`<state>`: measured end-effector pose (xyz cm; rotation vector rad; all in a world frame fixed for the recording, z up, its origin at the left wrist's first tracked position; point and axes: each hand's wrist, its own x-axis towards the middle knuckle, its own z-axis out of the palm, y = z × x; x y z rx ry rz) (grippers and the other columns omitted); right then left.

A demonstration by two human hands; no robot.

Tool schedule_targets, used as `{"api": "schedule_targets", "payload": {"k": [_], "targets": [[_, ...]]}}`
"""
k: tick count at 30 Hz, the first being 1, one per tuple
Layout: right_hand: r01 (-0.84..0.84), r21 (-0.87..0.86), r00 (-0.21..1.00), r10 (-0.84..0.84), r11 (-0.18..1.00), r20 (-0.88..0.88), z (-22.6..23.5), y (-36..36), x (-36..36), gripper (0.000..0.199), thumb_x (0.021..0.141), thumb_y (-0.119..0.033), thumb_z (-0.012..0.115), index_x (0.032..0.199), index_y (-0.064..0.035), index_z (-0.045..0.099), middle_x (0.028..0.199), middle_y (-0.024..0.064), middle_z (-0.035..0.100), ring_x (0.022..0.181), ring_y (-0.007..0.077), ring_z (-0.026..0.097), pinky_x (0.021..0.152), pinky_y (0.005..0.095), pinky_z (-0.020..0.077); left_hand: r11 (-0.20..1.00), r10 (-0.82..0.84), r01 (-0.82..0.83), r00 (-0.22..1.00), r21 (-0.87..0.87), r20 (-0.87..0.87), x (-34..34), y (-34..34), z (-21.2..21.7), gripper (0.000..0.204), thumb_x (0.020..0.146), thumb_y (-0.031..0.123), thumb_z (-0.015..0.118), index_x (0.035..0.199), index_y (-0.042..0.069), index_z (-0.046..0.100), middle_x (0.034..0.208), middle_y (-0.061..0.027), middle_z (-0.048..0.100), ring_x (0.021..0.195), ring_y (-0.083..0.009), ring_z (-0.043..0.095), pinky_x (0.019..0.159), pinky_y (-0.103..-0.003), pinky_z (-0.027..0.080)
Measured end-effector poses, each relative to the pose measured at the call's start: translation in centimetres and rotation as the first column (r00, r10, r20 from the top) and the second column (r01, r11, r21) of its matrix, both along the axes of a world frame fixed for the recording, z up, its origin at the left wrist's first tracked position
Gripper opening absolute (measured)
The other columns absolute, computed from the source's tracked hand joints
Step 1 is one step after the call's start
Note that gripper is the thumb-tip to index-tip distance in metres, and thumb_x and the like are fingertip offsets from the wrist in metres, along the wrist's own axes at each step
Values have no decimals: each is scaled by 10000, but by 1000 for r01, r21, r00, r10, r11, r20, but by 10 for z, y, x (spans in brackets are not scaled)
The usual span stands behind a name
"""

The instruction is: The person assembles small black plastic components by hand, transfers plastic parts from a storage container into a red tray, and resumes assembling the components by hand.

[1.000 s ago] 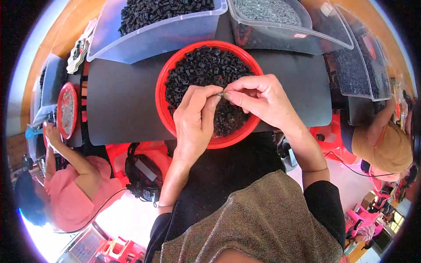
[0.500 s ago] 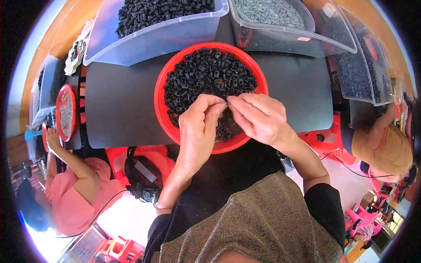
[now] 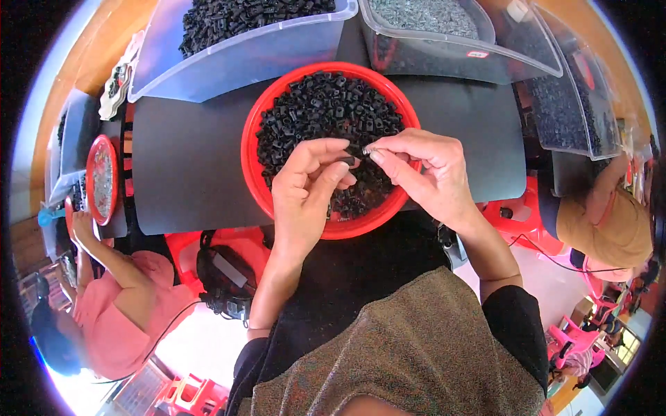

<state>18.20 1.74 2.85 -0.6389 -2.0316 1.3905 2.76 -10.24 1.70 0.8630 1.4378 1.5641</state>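
Observation:
Above a round red basin [image 3: 250, 170] heaped with small black plastic parts [image 3: 326, 107], both my hands work close together. Between the thumb and fingers of my left hand [image 3: 300, 194] is a small black plastic part [image 3: 348, 161]. My right hand [image 3: 433, 166] pinches a tiny, shiny clear or silvery piece [image 3: 368, 150] at its fingertips, a short gap away from the other hand. The exact shape of that piece is too small to make out.
A clear bin [image 3: 229, 73] of black parts stands at the far left of the dark table [image 3: 187, 163]; another bin [image 3: 444, 59] with clear pieces is beside it. Co-workers sit at both sides, one in a pink top [image 3: 132, 298]. A black bag [image 3: 225, 267] rests on a red stool.
My fingertips, which met over the basin, have moved apart. The right hand has shifted slightly up and right with the shiny piece; the black part now shows in my left.

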Motion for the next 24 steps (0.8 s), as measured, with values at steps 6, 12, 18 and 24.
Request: {"api": "schedule_targets", "payload": {"k": [6,12,18,24], "targets": [[-28,222,998,16,975,53,3,-7,-5,118,821,-21,719,936,3,720,771,105,680,635,164,638,578,272,486,1000,12,-12,1000,19,-26,1,-6,-5,126,936,-29,587,1060,-7,598,939,-66,685,800,-100,652,716,-234,519],[-65,325,995,37,943,94,6,-13,-7,130,803,-14,724,931,-1,710,765,110,671,644,208,652,573,296,496,1000,15,-16,997,-8,-78,0,-13,-8,97,935,-25,592,1028,-12,613,925,-52,682,805,-94,652,724,-229,519],[-74,295,995,53,953,80,5,-16,-13,130,802,-7,725,931,-7,711,769,107,675,644,207,653,576,298,500,999,36,-36,999,-25,-24,0,-17,-12,120,947,0,587,1058,-8,632,956,-42,679,850,-90,647,765,-229,511],[-87,266,996,80,960,37,-3,-22,-19,122,809,-4,719,931,-4,709,775,109,680,643,194,652,577,289,497,997,58,-55,997,62,-50,-6,-17,-13,189,948,0,585,1126,4,647,993,-48,670,913,-100,637,802,-248,513]]}}
